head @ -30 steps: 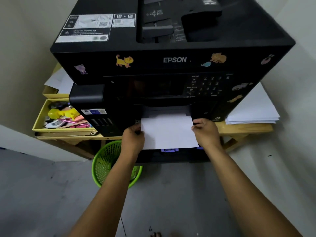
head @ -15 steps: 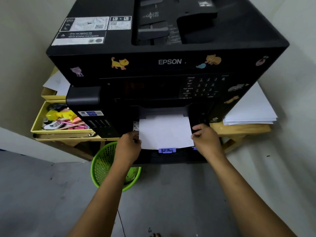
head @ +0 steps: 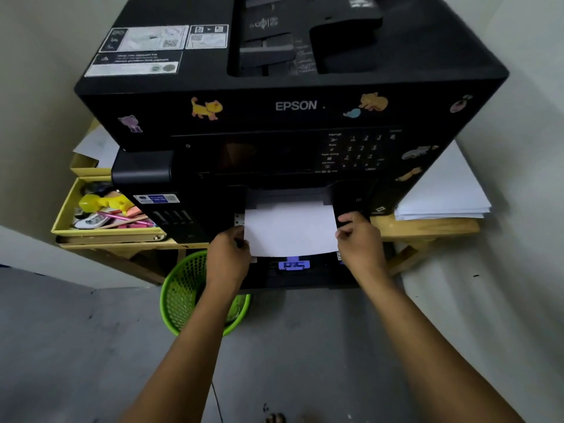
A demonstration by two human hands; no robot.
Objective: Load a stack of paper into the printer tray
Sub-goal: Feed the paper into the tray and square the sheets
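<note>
While both hands grip its side edges, the paper stack [head: 290, 230] lies between them.

My fingers meet smooth white paper [head: 290, 230] over the printer's [head: 274, 111] matt black plastic, beside a bare wooden table [head: 427, 228] and green plastic mesh basket [head: 183, 294].

You're facing a black printer [head: 293, 105] with white lettering, dotted with cat stickers [head: 207, 109] in yellow, orange and purple (plus a small blue one). The paper [head: 290, 232] is plain white, above a purple-blue clip [head: 293, 265] on the black tray [head: 305, 274]. A lime-green basket [head: 183, 296] with a mesh pattern sits below, beside a yellow box [head: 65, 213] of pink and yellow bits.
</note>
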